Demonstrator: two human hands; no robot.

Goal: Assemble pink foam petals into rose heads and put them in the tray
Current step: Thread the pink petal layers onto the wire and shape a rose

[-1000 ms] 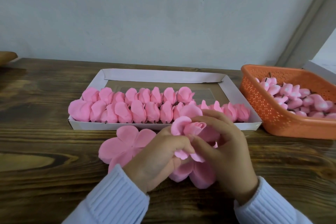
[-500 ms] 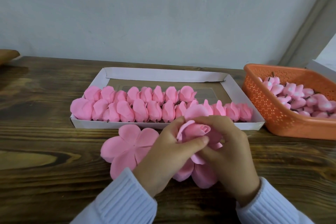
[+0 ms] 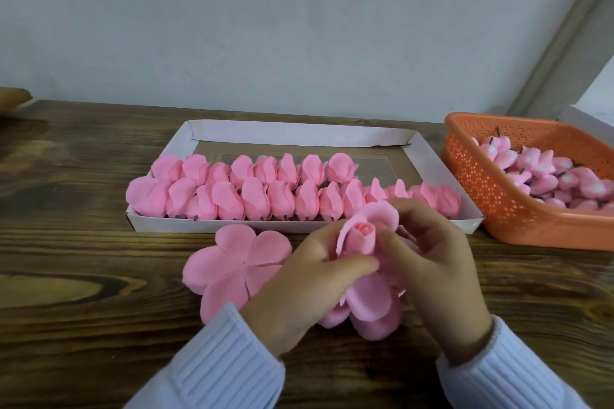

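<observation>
Head cam: left hand [image 3: 299, 279] and right hand [image 3: 432, 262] both pinch the rose head [image 3: 360, 237] over the desk [image 3: 99, 276] just before the tray [image 3: 285, 133], now wrapped tighter than a second ago, so probably nearly tray-ready.

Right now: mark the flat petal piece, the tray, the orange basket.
flat petal piece [image 3: 244, 263]: head view, middle where the petals meet.
tray [image 3: 299, 133]: head view, far white wall.
orange basket [image 3: 491, 196]: head view, perforated side wall.
</observation>
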